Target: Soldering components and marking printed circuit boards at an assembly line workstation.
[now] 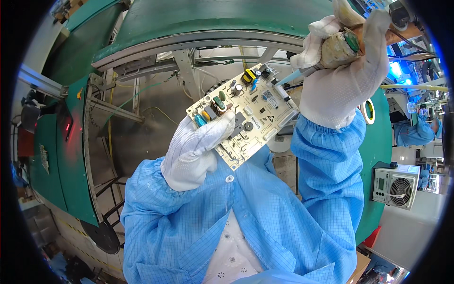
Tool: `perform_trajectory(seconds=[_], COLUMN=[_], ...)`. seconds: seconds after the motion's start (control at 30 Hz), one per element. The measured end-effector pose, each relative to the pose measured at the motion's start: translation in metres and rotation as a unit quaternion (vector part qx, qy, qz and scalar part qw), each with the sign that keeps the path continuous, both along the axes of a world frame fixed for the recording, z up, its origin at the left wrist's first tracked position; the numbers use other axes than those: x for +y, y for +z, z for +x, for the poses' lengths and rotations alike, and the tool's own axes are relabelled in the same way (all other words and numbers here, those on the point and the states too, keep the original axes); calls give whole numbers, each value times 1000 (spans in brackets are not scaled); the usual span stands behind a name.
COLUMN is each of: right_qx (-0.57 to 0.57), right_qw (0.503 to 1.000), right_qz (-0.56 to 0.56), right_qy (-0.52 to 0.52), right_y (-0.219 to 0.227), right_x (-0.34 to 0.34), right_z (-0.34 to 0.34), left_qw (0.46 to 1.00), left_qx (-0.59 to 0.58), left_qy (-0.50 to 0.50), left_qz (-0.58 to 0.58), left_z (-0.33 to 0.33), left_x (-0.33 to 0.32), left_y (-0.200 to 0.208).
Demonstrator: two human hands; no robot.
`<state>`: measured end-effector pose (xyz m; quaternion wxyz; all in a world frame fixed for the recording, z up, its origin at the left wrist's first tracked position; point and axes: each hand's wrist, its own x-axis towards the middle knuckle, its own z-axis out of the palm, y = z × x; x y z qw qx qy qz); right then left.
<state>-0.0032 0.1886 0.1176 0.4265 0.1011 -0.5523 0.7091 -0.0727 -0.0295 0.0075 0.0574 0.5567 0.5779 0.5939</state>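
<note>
The cream printed circuit board (pixel 259 112) is up off the bench, tilted in front of my chest, its parts facing me. My left hand (pixel 198 144) clamps its lower-left side: thumb on top beside the inductors, the other fingers mostly hidden underneath. I'd settle that thumb on bare board or the rim, since pressure on tall parts could bend their leads.

My right hand (pixel 347 66) is closed round a tape-wrapped tool (pixel 336 50), its pale blue tip (pixel 291 76) aimed at the far right corner, near a white cylindrical part (pixel 282 93). Whether the tip touches, I cannot tell from here. That corner has no hand under it, so I judge a light touch best; leaning in would twist the board in my left grip. A slanted approach from outside the edge should clear the yellow-banded transformer (pixel 248 75).

Beyond the board runs the green bench (pixel 208 21); resting my right wrist somewhere solid might steady the tip. Farther right are a tape roll (pixel 368 111) and a fan-fronted box (pixel 396 185), both well apart from the work.
</note>
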Motion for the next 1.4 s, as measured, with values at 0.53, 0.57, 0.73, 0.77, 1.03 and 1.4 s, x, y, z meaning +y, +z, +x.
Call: perform_trajectory(seconds=[0.53,0.57,0.73,0.77,1.03,1.4], right_qx=[14,15,15,17,-38,-31], right_qw=[999,999,999,999,987,963], right_qz=[-8,-9,-14,-15,-34,-189], right_qy=[28,30,36,38,-150,187], right_y=[3,3,2,3,15,5], right_x=[-3,-4,2,3,-16,78], right_z=[13,14,17,17,-13,17], left_qw=[693,691,690,690,593,667], left_qx=[-704,-704,-708,-707,-777,-699], left_qy=[-147,-151,-141,-148,-204,-168], left_qz=[55,54,51,53,62,196], left_z=[6,5,8,7,1,-111], left_x=[7,6,5,6,-1,-31], left_y=[35,34,29,28,49,38])
